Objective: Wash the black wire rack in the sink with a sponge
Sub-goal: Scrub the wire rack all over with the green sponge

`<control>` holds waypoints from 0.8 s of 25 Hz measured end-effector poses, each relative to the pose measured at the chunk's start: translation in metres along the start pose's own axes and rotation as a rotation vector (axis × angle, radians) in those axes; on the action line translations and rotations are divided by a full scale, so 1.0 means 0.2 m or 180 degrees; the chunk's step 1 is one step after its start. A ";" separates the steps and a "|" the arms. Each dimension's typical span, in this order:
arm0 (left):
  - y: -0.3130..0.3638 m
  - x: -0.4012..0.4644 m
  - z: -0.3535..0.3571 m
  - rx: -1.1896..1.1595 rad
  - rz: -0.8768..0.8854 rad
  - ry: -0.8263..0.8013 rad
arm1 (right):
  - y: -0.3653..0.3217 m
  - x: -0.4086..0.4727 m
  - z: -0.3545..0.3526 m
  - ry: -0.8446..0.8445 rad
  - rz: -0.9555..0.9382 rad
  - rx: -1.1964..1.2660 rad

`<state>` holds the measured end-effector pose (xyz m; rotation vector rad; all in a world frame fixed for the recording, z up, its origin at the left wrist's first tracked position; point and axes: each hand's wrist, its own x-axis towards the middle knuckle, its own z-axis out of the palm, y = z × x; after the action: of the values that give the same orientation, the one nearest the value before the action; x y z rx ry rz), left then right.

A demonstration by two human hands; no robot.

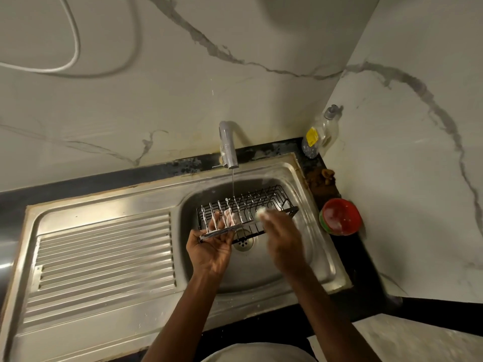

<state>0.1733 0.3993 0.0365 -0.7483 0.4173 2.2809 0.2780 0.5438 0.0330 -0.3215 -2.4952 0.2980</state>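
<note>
The black wire rack (264,202) is held tilted over the steel sink basin (316,231), soapy along its left wires. My left hand (211,246) grips the rack's near left edge, fingers curled through the wires. My right hand (282,236), blurred by motion, holds a foamy whitish sponge (261,212) against the rack's front rail. A thin stream of water falls from the tap (228,146) onto the rack's back wires.
A ribbed steel drainboard (104,252) lies left of the basin. The drain (243,241) shows under the rack. A clear soap bottle (320,134) stands in the back right corner, and a red bowl (341,216) sits on the black counter to the right.
</note>
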 end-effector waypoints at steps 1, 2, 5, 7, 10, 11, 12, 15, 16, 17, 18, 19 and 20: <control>0.01 -0.01 0.00 -0.0007 0.0016 -0.0012 | 0.10 0.01 -0.03 0.0120 0.0377 -0.0117; 0.01 -0.02 -0.01 -0.0046 0.0030 -0.0015 | 0.19 0.02 -0.05 0.0261 0.0761 -0.0218; 0.01 -0.02 0.00 -0.0076 0.0029 -0.0032 | 0.02 0.02 0.02 0.0251 0.1095 0.0345; 0.00 0.00 -0.01 -0.0021 -0.0014 -0.0004 | -0.21 0.00 0.09 0.0031 0.0135 0.0452; 0.01 0.02 -0.06 0.0031 -0.0063 0.0075 | -0.05 0.01 0.04 -0.0040 -0.0151 0.0229; 0.02 0.02 -0.07 -0.0009 -0.0070 0.0067 | 0.08 0.02 0.00 0.0101 0.0325 0.0112; 0.03 0.01 -0.08 -0.0011 -0.0043 0.0057 | 0.17 0.03 -0.04 0.0270 0.0823 0.0019; 0.06 -0.02 -0.05 -0.0116 0.0160 0.0016 | 0.16 0.03 -0.04 0.0321 0.1343 -0.0135; 0.07 -0.02 -0.05 -0.0128 0.0231 0.0041 | 0.09 0.03 -0.03 0.0427 0.1174 -0.0145; 0.08 -0.02 -0.03 -0.0122 0.0297 0.0006 | 0.06 0.03 -0.02 0.0461 0.0979 -0.0102; 0.08 -0.02 -0.03 -0.0098 0.0326 -0.0009 | 0.04 0.05 -0.03 0.0422 0.0843 -0.0083; 0.09 -0.02 -0.03 -0.0105 0.0310 -0.0015 | 0.04 0.06 -0.05 0.0405 0.0827 -0.0087; 0.09 -0.02 -0.03 -0.0086 0.0299 -0.0070 | 0.05 0.07 -0.06 0.0491 0.0864 -0.0136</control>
<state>0.1658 0.3815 0.0365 -0.7304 0.4203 2.3847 0.2751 0.5598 0.0477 -0.6775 -2.3080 0.3162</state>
